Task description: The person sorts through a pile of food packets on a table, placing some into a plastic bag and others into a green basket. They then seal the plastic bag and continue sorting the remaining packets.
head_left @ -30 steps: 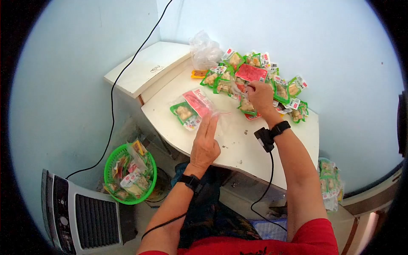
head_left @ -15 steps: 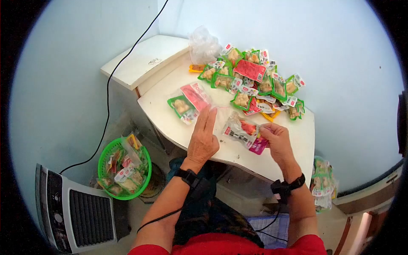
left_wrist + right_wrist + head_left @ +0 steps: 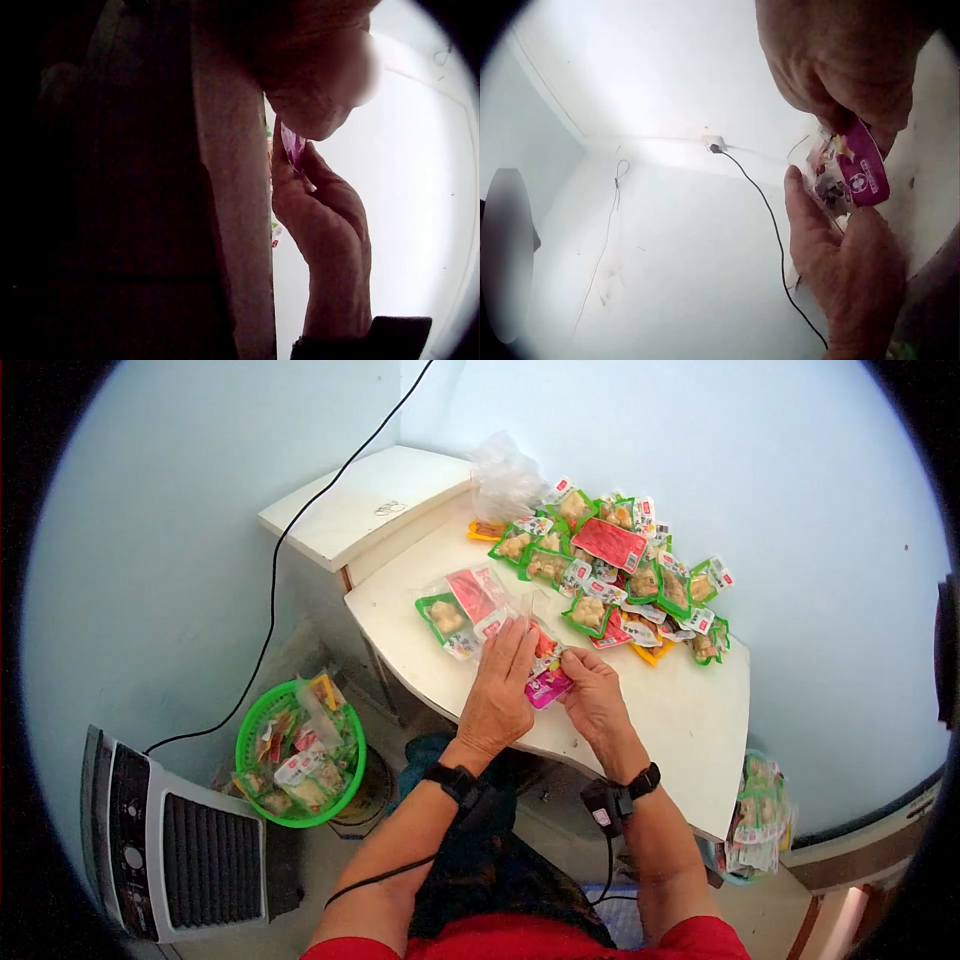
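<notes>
A clear plastic bag (image 3: 533, 605) lies on the white table, with a red packet (image 3: 478, 590) and a green-edged food packet (image 3: 445, 615) showing through it on the left. My left hand (image 3: 497, 695) rests over the bag's near right end, fingers straight and side by side. Against those fingers is a food packet with a purple end (image 3: 547, 685), its far part tucked behind them. My right hand (image 3: 600, 700) pinches this packet at its right side. In the right wrist view, the purple end (image 3: 868, 176) shows between the two hands.
Several green-edged packets (image 3: 590, 612) and another red packet (image 3: 610, 544) are heaped at the back right of the table (image 3: 680, 740). A crumpled clear bag (image 3: 505, 475) lies behind. On the floor, a green basket (image 3: 358, 760) of packets stands left, beside a fan unit (image 3: 212, 860).
My right hand took the purple-ended packet from the heap and carried it toward me, then left to the clear bag by my left hand. The left hand stayed nearly in place.
</notes>
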The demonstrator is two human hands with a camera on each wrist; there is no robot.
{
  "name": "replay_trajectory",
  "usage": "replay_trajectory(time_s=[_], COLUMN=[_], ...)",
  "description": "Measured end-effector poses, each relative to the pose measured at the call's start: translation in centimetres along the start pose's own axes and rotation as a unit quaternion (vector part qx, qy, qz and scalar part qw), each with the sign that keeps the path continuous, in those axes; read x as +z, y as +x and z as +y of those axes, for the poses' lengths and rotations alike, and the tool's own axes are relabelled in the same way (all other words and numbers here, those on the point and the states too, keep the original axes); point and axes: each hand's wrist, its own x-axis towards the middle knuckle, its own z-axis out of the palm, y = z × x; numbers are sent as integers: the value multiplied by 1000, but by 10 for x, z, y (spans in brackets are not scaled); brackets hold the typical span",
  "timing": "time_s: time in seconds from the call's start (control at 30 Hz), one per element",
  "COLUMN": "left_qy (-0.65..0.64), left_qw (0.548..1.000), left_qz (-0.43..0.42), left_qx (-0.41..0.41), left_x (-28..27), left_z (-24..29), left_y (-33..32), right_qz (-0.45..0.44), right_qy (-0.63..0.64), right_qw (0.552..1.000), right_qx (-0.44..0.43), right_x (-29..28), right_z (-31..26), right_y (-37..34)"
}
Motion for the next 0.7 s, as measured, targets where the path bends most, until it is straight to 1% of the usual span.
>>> replay_trajectory(time_s=[0.07, 0.17, 0.27, 0.37, 0.47, 0.57, 0.67, 0.7], left_qy=[-23, -13, 15, -27, -12, 7, -5, -7], left_qw=[1000, 1000, 998, 992, 998, 999, 999, 999], left_qz=[10, 7, 42, 96, 54, 31, 40, 37], left_qx=[-2, 10, -33, -73, -39, -16, 3, 4], left_x=[2, 8, 3, 10, 8, 5, 7, 7], left_z=[-2, -11, -4, -9, -9, -10, -12, -11], left_y=[-1, -4, -2, -7, -10, -10, -9, -9], right_qz=[8, 38, 36, 25, 13, 2, -7, -13], right_qy=[9, -73, -136, -153, -156, -119, -15, 1], right_qw=[1000, 996, 989, 987, 987, 993, 1000, 1000], right_qx=[5, -23, -47, -42, -23, -8, 11, 11], right_x=[5, 9, -6, -8, -10, -6, 2, 2], right_z=[4, -1, -5, -15, -14, -10, 0, 5], right_y=[3, -5, -11, -23, -24, -23, -19, -15])
